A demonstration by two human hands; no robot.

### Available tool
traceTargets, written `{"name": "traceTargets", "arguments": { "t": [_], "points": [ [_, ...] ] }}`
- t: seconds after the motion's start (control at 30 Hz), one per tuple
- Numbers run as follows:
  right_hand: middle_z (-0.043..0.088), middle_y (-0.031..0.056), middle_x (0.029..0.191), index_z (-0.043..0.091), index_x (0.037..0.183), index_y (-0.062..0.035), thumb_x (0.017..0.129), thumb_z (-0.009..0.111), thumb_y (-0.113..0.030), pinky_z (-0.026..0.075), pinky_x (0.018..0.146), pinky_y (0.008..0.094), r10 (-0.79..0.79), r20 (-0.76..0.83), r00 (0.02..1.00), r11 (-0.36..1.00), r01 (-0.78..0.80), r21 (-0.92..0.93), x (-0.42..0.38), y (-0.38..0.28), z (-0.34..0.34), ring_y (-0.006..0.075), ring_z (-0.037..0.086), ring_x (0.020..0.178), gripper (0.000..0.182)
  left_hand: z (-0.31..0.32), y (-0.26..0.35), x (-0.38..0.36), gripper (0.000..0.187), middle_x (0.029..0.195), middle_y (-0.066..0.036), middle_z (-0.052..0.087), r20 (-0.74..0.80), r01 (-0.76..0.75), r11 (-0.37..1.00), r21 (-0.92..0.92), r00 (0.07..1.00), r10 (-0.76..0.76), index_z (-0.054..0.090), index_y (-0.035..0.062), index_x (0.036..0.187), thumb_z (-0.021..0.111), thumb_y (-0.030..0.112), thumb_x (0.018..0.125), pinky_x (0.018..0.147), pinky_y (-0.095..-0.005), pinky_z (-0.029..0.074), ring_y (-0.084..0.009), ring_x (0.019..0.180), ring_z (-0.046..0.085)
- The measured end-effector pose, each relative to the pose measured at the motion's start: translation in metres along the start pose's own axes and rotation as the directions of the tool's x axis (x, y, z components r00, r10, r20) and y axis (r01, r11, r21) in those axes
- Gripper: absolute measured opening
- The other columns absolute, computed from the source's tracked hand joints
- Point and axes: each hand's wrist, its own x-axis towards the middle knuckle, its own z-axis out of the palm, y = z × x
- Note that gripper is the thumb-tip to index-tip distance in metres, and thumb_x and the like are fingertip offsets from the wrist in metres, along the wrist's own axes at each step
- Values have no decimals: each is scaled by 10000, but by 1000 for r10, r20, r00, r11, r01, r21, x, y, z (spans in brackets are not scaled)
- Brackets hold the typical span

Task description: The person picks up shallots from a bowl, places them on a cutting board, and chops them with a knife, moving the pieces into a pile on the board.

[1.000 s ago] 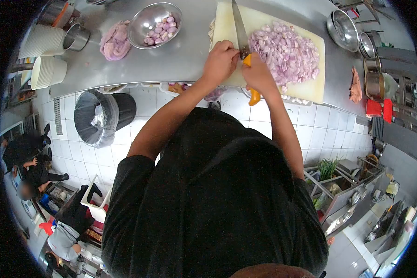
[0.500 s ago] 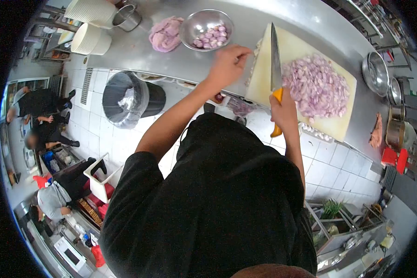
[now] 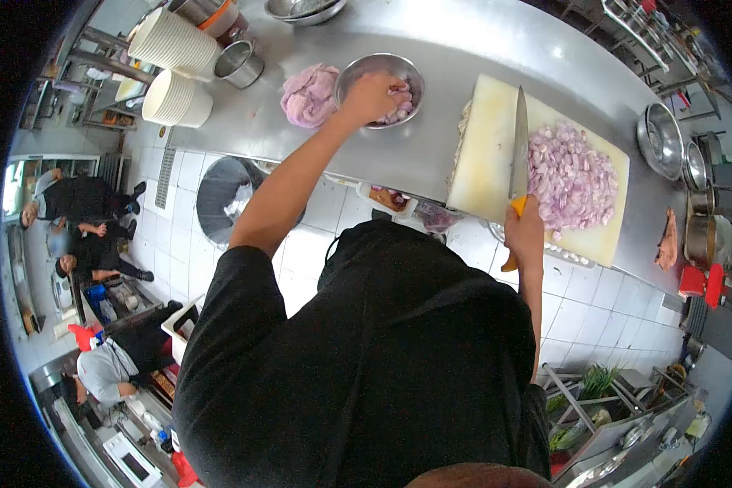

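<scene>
My left hand (image 3: 371, 99) reaches into a steel bowl (image 3: 343, 71) of peeled shallots (image 3: 402, 104). Its fingers are curled in against the shallots, the tips partly hidden. In my right hand (image 3: 525, 231) is the orange handle of a kitchen knife (image 3: 519, 146), its long blade lying over the cutting board (image 3: 481, 138) and pointing away from me. A heap of sliced shallots (image 3: 572, 177) covers the board's right side, just right of the blade.
Left of the bowl lies a bunched pinkish cloth or net (image 3: 309, 96). Stacked white tubs (image 3: 175, 99) and a steel pot (image 3: 238, 63) stand farther left. A lined bin (image 3: 224, 199) is below the counter edge. Steel bowls (image 3: 663, 140) sit at right. Other people are at far left.
My left hand has moved left from beside the cutting board into the bowl of shallots. My right hand still holds the knife over the board. The view has shifted slightly.
</scene>
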Motion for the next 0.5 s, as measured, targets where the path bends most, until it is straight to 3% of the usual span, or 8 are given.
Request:
{"name": "traceTargets", "arguments": {
  "t": [0.07, 0.17, 0.2, 0.3, 0.4, 0.5],
  "points": [
    [641, 342, 923, 437, 1124, 10, 911, 547, -136, 468, 779, 576, -6, -3, 1000, 1000, 6, 13, 0, -1, 1, 527, 616, 902, 280, 7, 4, 11, 378, 1046, -154, 710, 110, 60, 998, -2, 992, -59, 756, 108, 1038, 713, 408, 811, 859, -442, 534, -352, 931, 681],
    [649, 343, 890, 426, 1138, 2, 916, 555, -159, 475, 755, 587, -46, -27, 999, 999, 46, -1, -3, 3, 4, 532, 621, 862, 303, 5, 14, 15, 417, 1001, -145, 723, 149, 176, 983, 51, 972, -182, 757, 95, 1009, 730, 434, 769, 879, -425, 536, -360, 925, 685],
    [649, 343, 886, 424, 1139, 0, 918, 558, -165, 477, 752, 589, -43, -29, 999, 999, 42, -8, -3, 3, 5, 532, 622, 855, 307, 8, 14, 17, 294, 837, -141, 733, 114, 134, 986, 98, 983, -145, 753, 94, 934, 703, 314, 746, 802, -390, 566, -289, 830, 719],
    [646, 344, 854, 417, 1158, 6, 923, 556, -182, 484, 737, 598, -27, -51, 998, 1000, 26, -15, -4, 2, 6, 534, 626, 821, 332, -6, 38, 16, 284, 827, -165, 733, 168, 374, 928, -5, 915, -368, 749, 55, 885, 694, 294, 741, 791, -396, 567, -279, 832, 722],
    [650, 346, 882, 413, 1160, 13, 921, 556, -184, 489, 769, 592, 35, -8, 999, 996, -36, -79, -1, 0, 5, 523, 634, 855, 341, 20, 16, 24, 270, 796, -183, 730, 58, 281, 957, 72, 957, -285, 746, 32, 851, 674, 270, 748, 776, -389, 573, -285, 812, 730],
    [652, 348, 924, 419, 1145, 3, 921, 565, -192, 492, 809, 580, 48, 6, 999, 997, -48, -68, 0, 0, 4, 524, 631, 895, 331, -12, 50, 16, 271, 775, -172, 734, 140, 364, 929, 66, 919, -369, 755, 41, 856, 684, 276, 742, 796, -375, 579, -306, 788, 737]
  ]
}}
